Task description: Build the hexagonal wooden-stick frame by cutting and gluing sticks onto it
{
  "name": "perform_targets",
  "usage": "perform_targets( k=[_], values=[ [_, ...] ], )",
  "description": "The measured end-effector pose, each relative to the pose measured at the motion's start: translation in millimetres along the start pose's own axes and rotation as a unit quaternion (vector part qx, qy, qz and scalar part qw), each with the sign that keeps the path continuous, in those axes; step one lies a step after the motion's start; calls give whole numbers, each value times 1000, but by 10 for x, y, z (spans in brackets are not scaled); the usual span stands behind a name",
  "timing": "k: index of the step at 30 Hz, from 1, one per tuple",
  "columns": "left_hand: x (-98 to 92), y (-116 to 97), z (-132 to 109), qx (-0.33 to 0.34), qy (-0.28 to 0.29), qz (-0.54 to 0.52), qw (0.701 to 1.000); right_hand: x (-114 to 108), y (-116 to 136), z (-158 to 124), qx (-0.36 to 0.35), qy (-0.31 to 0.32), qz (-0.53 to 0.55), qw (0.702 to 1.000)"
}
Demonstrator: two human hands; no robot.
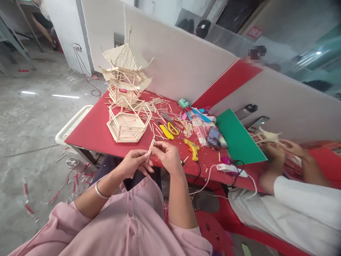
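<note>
A small bundle of pale sticks point(150, 148) is pinched between my two hands at the table's front edge. My left hand point(137, 161) grips its lower part, and my right hand point(165, 153) holds it from the right, near the top. Just behind them stands a hexagonal stick base with an open frame point(128, 128). A tiered stick pagoda point(129, 65) rises behind that base. To the right of the frame lie a yellow cutter point(165, 130), yellow-handled scissors point(172, 128) and a yellow glue gun point(191, 148).
Loose sticks point(160, 106) scatter over the red table point(90, 131). Plastic packs point(199, 128), a green board point(239, 137) and a white power strip point(231, 170) lie rightward. A person in white sleeves point(303, 192) works at far right. A pale stool point(71, 124) stands left.
</note>
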State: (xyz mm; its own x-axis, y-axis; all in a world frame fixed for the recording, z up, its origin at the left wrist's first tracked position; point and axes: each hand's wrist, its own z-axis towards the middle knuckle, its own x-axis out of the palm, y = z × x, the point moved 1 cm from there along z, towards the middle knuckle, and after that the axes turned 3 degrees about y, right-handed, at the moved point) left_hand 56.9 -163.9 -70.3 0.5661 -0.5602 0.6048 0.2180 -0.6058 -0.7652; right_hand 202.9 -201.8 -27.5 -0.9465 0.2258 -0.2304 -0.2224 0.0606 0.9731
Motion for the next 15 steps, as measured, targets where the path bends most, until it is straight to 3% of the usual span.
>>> perform_targets(
  k=[9, 15],
  values=[
    [219, -179, -467, -1, 109, -14, 994, 112, 301, -476, -68, -40, 10, 997],
    [237, -259, -531, -7, 110, -38, 993, 146, 389, -474, -76, -81, -29, 993]
  ],
)
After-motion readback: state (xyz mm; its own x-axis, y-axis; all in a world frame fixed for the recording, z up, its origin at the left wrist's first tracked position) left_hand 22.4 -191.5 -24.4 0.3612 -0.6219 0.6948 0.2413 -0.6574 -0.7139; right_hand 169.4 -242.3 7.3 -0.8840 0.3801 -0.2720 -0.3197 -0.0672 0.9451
